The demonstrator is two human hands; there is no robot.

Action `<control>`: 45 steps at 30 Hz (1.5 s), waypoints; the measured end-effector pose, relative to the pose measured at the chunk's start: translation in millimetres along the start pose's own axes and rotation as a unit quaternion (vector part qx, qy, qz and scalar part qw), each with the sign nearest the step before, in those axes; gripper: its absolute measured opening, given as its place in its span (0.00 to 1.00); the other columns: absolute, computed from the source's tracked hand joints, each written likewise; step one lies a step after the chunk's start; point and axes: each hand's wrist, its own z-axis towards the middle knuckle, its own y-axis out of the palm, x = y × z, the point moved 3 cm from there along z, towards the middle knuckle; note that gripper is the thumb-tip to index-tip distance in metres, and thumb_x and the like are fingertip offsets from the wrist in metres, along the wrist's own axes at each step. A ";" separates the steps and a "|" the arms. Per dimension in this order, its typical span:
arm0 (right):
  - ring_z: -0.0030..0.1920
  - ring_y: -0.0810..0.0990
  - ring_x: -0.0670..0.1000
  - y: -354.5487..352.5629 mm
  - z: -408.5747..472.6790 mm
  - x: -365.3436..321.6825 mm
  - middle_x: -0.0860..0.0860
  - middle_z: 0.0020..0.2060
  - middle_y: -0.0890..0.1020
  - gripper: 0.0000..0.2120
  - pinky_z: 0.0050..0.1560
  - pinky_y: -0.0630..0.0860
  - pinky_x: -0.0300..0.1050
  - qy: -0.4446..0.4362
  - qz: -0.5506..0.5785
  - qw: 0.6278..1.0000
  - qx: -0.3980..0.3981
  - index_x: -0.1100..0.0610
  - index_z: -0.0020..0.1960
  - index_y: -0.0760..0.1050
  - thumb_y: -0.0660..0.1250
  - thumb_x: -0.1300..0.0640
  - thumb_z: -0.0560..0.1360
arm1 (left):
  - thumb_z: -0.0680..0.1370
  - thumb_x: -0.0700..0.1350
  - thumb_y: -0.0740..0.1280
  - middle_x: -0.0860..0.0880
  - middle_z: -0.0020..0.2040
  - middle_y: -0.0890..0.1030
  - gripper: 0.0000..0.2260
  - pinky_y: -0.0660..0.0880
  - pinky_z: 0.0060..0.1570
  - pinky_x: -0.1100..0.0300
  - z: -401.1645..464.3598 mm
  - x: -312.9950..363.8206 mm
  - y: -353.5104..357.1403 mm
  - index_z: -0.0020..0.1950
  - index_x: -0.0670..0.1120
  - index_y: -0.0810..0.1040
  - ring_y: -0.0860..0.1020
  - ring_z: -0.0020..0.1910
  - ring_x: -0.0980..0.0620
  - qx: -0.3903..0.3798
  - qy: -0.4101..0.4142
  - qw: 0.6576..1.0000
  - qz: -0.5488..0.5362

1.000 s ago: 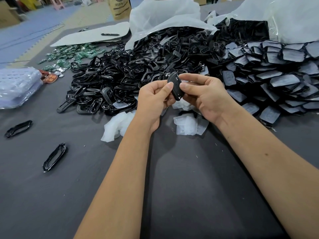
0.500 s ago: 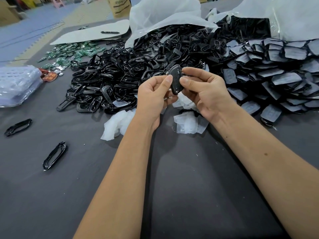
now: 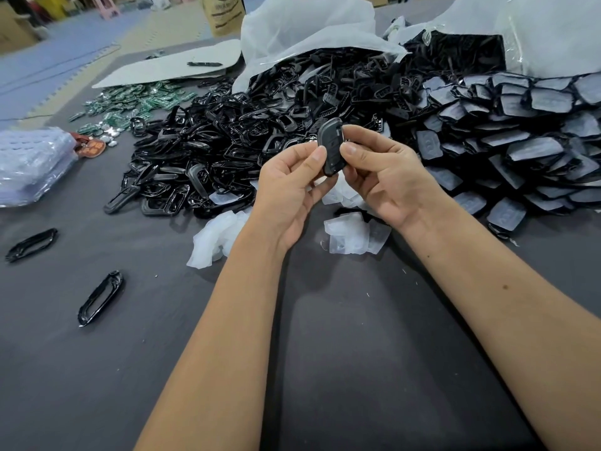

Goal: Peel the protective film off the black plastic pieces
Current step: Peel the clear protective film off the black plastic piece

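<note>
Spreading beneath both forearms, the dark grey tabletop (image 3: pixel 357 369) carries everything. Beyond the hands lies a big heap of black frames (image 3: pixel 208 157), spilling from a white bag (image 3: pixel 302 30); beyond and to the right of the right hand sits a pile of film-covered pieces (image 3: pixel 520 148), their faces dull and pale. Just under the hands lie crumpled peeled films (image 3: pixel 351 237), and well off to the left of the left hand rest two loose frames (image 3: pixel 99 297).

Between the hands, raised clear of the tabletop, is the black plastic piece (image 3: pixel 331 148). Its long axis stands nearly upright, leaning slightly away. The left hand (image 3: pixel 289 193) pinches its left edge with thumb and curled fingers; the right hand (image 3: pixel 387 177) grips the right edge, thumb on the near face. Both are equally near it.

Whether film covers this piece is hard to tell, though its face looks greyish. The peel probably turns on one thumb catching an edge while the other hand holds the piece steady.
</note>
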 end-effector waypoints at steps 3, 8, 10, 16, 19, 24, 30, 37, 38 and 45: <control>0.40 0.86 0.47 -2.4 1.1 0.9 0.52 0.42 0.88 0.11 0.38 0.80 0.36 0.019 -0.008 1.000 -0.018 0.57 0.47 0.87 0.74 0.67 0.67 | 0.83 0.35 0.66 0.42 0.53 0.85 0.11 0.81 0.51 0.59 -0.1 1.7 -1.6 0.65 0.35 0.78 0.84 0.50 0.50 -0.002 0.011 1.000 -0.008; 0.41 0.86 0.46 -2.4 1.6 1.0 0.51 0.43 0.88 0.10 0.38 0.80 0.35 0.031 -0.012 0.998 -0.046 0.55 0.44 0.89 0.73 0.65 0.67 | 0.83 0.34 0.64 0.41 0.53 0.85 0.11 0.81 0.51 0.59 -1.4 3.0 -1.8 0.64 0.34 0.78 0.85 0.51 0.49 -0.030 0.009 0.999 -0.015; 0.41 0.86 0.46 -0.7 0.9 0.4 0.51 0.42 0.88 0.10 0.39 0.80 0.36 0.030 -0.015 0.998 -0.049 0.55 0.45 0.89 0.74 0.65 0.67 | 0.83 0.34 0.64 0.40 0.55 0.85 0.12 0.81 0.52 0.59 -2.0 3.8 -2.5 0.66 0.34 0.78 0.85 0.52 0.49 -0.036 0.007 0.999 -0.021; 0.42 0.86 0.47 -1.8 -2.5 -10.3 0.50 0.38 0.88 0.13 0.45 0.83 0.40 -0.105 -0.232 0.966 0.029 0.57 0.51 0.85 0.77 0.70 0.71 | 0.82 0.34 0.68 0.40 0.51 0.86 0.08 0.81 0.49 0.57 -1.1 0.6 -7.3 0.61 0.39 0.81 0.85 0.50 0.49 0.033 0.034 0.996 0.078; 0.43 0.87 0.47 -2.7 -5.0 -23.7 0.50 0.40 0.88 0.12 0.50 0.84 0.43 -0.212 -0.429 0.875 0.076 0.56 0.50 0.86 0.78 0.69 0.71 | 0.81 0.35 0.69 0.41 0.56 0.85 0.12 0.82 0.53 0.55 0.6 0.2 -2.2 0.64 0.43 0.81 0.84 0.52 0.48 0.062 0.071 0.982 0.166; 0.45 0.85 0.43 -7.1 -13.9 -52.9 0.47 0.44 0.87 0.11 0.51 0.81 0.38 -0.335 -0.600 0.718 0.114 0.56 0.52 0.87 0.73 0.68 0.73 | 0.82 0.38 0.67 0.46 0.53 0.86 0.10 0.82 0.57 0.44 13.1 9.5 35.0 0.62 0.43 0.84 0.84 0.52 0.45 0.047 0.160 0.946 0.277; 0.52 0.82 0.57 -38.8 -18.2 -105.4 0.54 0.47 0.87 0.12 0.55 0.77 0.53 -0.364 -0.704 0.580 0.186 0.57 0.51 0.86 0.68 0.68 0.74 | 0.82 0.39 0.67 0.48 0.60 0.85 0.13 0.77 0.64 0.55 38.4 8.4 104.4 0.67 0.42 0.83 0.82 0.60 0.53 -0.012 0.215 0.900 0.378; 0.55 0.81 0.60 -83.2 -12.5 -161.1 0.57 0.50 0.87 0.16 0.54 0.75 0.47 -0.302 -0.737 0.536 0.279 0.55 0.55 0.86 0.64 0.67 0.75 | 0.85 0.41 0.62 0.47 0.73 0.77 0.18 0.57 0.74 0.61 70.5 -10.4 183.8 0.75 0.43 0.75 0.66 0.76 0.45 -0.085 0.257 0.801 0.534; 0.55 0.82 0.60 -85.8 -9.6 -164.9 0.57 0.51 0.87 0.16 0.55 0.76 0.48 -0.285 -0.745 0.538 0.273 0.55 0.55 0.86 0.64 0.67 0.75 | 0.86 0.43 0.61 0.49 0.74 0.76 0.18 0.56 0.75 0.60 74.5 -13.0 189.4 0.76 0.45 0.74 0.64 0.77 0.45 -0.086 0.260 0.783 0.559; 0.57 0.83 0.60 -85.8 0.1 -180.8 0.57 0.52 0.87 0.20 0.60 0.80 0.49 -0.236 -0.770 0.545 0.234 0.55 0.56 0.87 0.59 0.68 0.76 | 0.87 0.52 0.58 0.52 0.78 0.70 0.21 0.62 0.75 0.47 77.7 -25.7 197.4 0.80 0.49 0.68 0.59 0.80 0.46 -0.077 0.245 0.738 0.624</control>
